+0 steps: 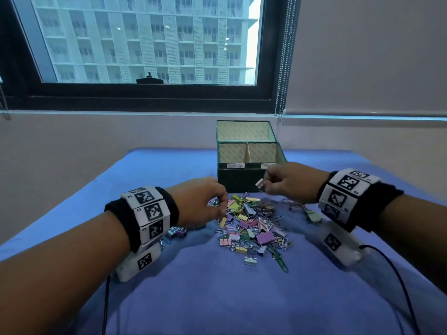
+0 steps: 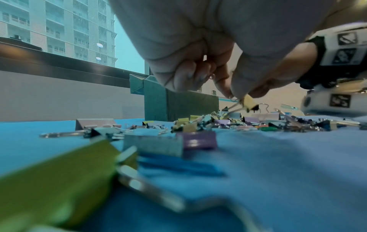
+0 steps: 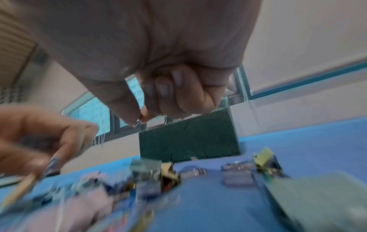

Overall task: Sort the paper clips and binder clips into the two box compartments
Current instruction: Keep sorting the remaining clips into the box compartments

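Note:
A heap of pastel binder clips and paper clips (image 1: 251, 226) lies on the blue cloth in front of a dark green box (image 1: 242, 182). The box's lid stands open, and a divider (image 1: 247, 153) splits it into two compartments. My left hand (image 1: 223, 209) is at the heap's left edge. The left wrist view shows this left hand (image 2: 237, 96) pinching a yellow binder clip (image 2: 249, 102) by its wire handles, just above the heap. My right hand (image 1: 264, 184) hovers before the box front, fingers curled, pinching a small pale clip (image 1: 260, 183). That clip is hardly visible in the blurred right wrist view.
Stray binder clips (image 1: 177, 232) lie beside my left wrist, and a green one (image 1: 313, 216) is near my right wrist. The box's left label (image 1: 235, 166) is readable, while my right hand partly covers the right one. Black cables trail from both wrists across the blue cloth (image 1: 217, 298).

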Available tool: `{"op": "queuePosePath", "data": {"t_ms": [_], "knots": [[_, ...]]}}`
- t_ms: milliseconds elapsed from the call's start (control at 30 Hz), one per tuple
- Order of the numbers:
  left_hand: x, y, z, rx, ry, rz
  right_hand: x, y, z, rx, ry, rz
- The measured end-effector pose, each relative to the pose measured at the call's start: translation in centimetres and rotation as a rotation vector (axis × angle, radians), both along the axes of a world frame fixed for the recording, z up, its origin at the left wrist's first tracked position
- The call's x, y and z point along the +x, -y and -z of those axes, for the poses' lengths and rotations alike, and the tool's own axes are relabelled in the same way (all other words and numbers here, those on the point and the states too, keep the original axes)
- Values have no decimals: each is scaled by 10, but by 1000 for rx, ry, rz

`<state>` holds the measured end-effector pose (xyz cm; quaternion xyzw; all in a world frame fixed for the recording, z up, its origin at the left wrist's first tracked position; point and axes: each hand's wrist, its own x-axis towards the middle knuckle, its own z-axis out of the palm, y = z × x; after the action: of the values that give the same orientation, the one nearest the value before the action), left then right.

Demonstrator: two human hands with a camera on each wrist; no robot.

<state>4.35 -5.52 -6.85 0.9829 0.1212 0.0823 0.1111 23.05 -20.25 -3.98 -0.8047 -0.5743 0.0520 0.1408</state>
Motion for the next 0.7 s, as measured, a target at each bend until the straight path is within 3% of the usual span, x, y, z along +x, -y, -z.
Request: {"op": "queuePosePath", "data": {"t_ms": [100,233,300,400,433,533,700], "knots": [[1,-2,0,-1,19,16,16,-17,-21,-2,-157,67],[0,-2,0,15,31,25,24,-25,-31,-343,-466,58],[0,-3,0,22,31,16,14,-26,-28,-453,-298,49],[1,-4,1,35,37,14,1,-24,-7,-585,364,14],[1,-4,2,39,39,15,0,-22,2,-602,451,4],[1,-4,2,47,37,19,2,-14,15,-559,393,-25],[1,-5,3,61,37,17,2,-2,3,-542,358,-52]]}}
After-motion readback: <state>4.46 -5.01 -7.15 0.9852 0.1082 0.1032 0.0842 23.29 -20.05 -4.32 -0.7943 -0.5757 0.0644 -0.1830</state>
